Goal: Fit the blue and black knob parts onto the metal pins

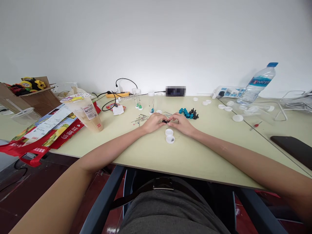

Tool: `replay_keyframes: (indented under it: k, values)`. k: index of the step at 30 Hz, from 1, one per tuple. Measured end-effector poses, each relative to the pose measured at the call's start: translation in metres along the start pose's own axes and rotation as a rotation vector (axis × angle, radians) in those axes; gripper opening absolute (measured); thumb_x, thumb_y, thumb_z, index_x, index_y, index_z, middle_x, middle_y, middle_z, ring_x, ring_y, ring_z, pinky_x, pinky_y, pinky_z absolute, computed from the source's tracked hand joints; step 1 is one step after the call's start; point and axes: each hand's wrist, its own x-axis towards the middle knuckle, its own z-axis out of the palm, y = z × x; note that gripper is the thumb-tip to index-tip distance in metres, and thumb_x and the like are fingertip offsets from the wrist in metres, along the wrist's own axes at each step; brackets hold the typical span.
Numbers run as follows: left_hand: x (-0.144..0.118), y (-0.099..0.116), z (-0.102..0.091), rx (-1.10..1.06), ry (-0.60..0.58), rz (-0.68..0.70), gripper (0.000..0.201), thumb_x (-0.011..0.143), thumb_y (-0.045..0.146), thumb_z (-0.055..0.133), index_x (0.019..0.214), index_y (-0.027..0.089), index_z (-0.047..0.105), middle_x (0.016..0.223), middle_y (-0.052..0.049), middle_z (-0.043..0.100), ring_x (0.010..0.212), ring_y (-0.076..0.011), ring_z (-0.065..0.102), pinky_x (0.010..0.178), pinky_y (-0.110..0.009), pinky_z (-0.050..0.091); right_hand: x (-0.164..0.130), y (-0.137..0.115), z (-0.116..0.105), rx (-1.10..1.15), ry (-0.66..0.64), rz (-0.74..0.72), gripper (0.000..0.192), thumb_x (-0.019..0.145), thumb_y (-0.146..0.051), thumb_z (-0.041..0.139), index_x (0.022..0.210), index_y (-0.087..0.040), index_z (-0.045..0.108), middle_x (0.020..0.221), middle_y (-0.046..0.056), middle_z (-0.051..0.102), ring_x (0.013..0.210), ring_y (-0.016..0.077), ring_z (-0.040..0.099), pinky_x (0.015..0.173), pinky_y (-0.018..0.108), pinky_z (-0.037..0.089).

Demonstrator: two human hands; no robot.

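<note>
My left hand [154, 123] and my right hand [181, 123] meet fingertip to fingertip on the pale table [151, 152], pinching a small black part [165, 121] between them. Just in front of the hands lie two white caps [170, 136], the nearer one with something dark inside. Behind my right hand sits a pile of teal and black beads [188, 113]. Thin pins [140, 119] lie scattered behind my left hand. Clear tubes [137, 98] with green and blue bits stand upright farther back.
A drink cup [85, 112] and red printed bags [48, 130] lie at left. A water bottle [258, 83], a power strip [226, 92] and loose white caps [229, 109] are at right. A dark phone [293, 148] lies near the right edge.
</note>
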Motion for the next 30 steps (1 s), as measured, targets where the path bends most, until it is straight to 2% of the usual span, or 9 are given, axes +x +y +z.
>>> replay_keyframes:
  k: [6, 8, 12, 14, 16, 18, 21, 24, 30]
  values:
    - [0.000, 0.000, 0.002, 0.013, 0.007, 0.030, 0.016, 0.082, 0.026, 0.057, 0.094, 0.019, 0.063, 0.088, -0.003, 0.067, 0.085, -0.0169, 0.060, 0.084, -0.031, 0.039, 0.001, -0.003, -0.002, 0.010, -0.025, -0.046, 0.023, 0.081, -0.039, 0.057, 0.089, -0.020, 0.067, 0.093, 0.007, 0.058, 0.093, 0.0229, 0.054, 0.078, 0.035, 0.041]
    - [0.000, 0.000, 0.000, 0.029, 0.026, 0.051, 0.017, 0.082, 0.028, 0.057, 0.096, 0.019, 0.062, 0.090, -0.004, 0.067, 0.091, -0.0182, 0.059, 0.087, -0.033, 0.038, 0.001, -0.002, -0.002, 0.012, -0.019, -0.051, 0.023, 0.081, -0.038, 0.056, 0.085, -0.019, 0.067, 0.091, 0.007, 0.059, 0.091, 0.0228, 0.055, 0.076, 0.034, 0.041]
    - [-0.001, 0.007, -0.004, 0.052, 0.161, 0.080, 0.024, 0.081, 0.033, 0.058, 0.101, 0.020, 0.062, 0.108, -0.009, 0.061, 0.116, -0.0234, 0.047, 0.097, -0.038, 0.032, 0.003, 0.002, -0.001, 0.037, 0.050, -0.025, 0.023, 0.082, -0.039, 0.053, 0.084, -0.018, 0.063, 0.088, 0.007, 0.061, 0.085, 0.0216, 0.056, 0.073, 0.034, 0.041]
    - [-0.002, 0.011, -0.004, 0.011, 0.221, 0.027, 0.023, 0.080, 0.036, 0.058, 0.096, 0.020, 0.064, 0.106, -0.010, 0.060, 0.112, -0.0238, 0.047, 0.095, -0.038, 0.035, 0.003, 0.003, -0.001, 0.068, 0.108, 0.024, 0.024, 0.084, -0.040, 0.051, 0.085, -0.018, 0.062, 0.088, 0.006, 0.062, 0.083, 0.0210, 0.056, 0.073, 0.034, 0.041]
    - [-0.002, 0.014, -0.002, -0.108, 0.216, -0.114, 0.021, 0.080, 0.037, 0.058, 0.086, 0.018, 0.065, 0.089, -0.008, 0.061, 0.091, -0.0205, 0.055, 0.084, -0.035, 0.041, 0.003, 0.003, -0.002, 0.113, 0.161, 0.075, 0.027, 0.085, -0.041, 0.048, 0.083, -0.018, 0.060, 0.087, 0.006, 0.063, 0.082, 0.0208, 0.056, 0.075, 0.034, 0.041]
    - [-0.001, 0.015, 0.002, -0.341, 0.164, -0.317, 0.022, 0.078, 0.038, 0.061, 0.080, 0.016, 0.064, 0.070, -0.003, 0.059, 0.067, -0.0150, 0.054, 0.071, -0.031, 0.044, 0.003, 0.002, -0.003, 0.154, 0.185, 0.085, 0.029, 0.087, -0.043, 0.046, 0.081, -0.018, 0.059, 0.086, 0.006, 0.064, 0.083, 0.0206, 0.057, 0.077, 0.034, 0.041]
    - [0.000, 0.012, 0.007, -0.842, 0.113, -0.571, 0.031, 0.067, 0.033, 0.072, 0.090, 0.013, 0.064, 0.070, -0.002, 0.061, 0.059, -0.0105, 0.053, 0.064, -0.028, 0.044, 0.001, -0.003, -0.004, 0.170, 0.161, 0.024, 0.030, 0.088, -0.043, 0.043, 0.082, -0.018, 0.058, 0.085, 0.006, 0.063, 0.082, 0.0198, 0.057, 0.075, 0.033, 0.041]
    - [0.001, 0.009, 0.007, -1.156, 0.108, -0.622, 0.041, 0.064, 0.030, 0.076, 0.098, 0.012, 0.064, 0.081, -0.005, 0.066, 0.066, -0.0097, 0.058, 0.068, -0.026, 0.046, 0.000, -0.005, -0.003, 0.107, 0.115, -0.054, 0.028, 0.088, -0.042, 0.044, 0.084, -0.018, 0.057, 0.083, 0.005, 0.061, 0.076, 0.0186, 0.055, 0.068, 0.031, 0.040]
    - [0.001, 0.009, 0.006, -1.230, 0.139, -0.658, 0.030, 0.062, 0.025, 0.077, 0.086, 0.011, 0.067, 0.079, -0.006, 0.069, 0.070, -0.0113, 0.063, 0.077, -0.029, 0.049, -0.002, -0.007, -0.002, 0.045, 0.101, -0.096, 0.025, 0.085, -0.043, 0.051, 0.088, -0.019, 0.057, 0.083, 0.004, 0.061, 0.075, 0.0183, 0.054, 0.063, 0.029, 0.039]
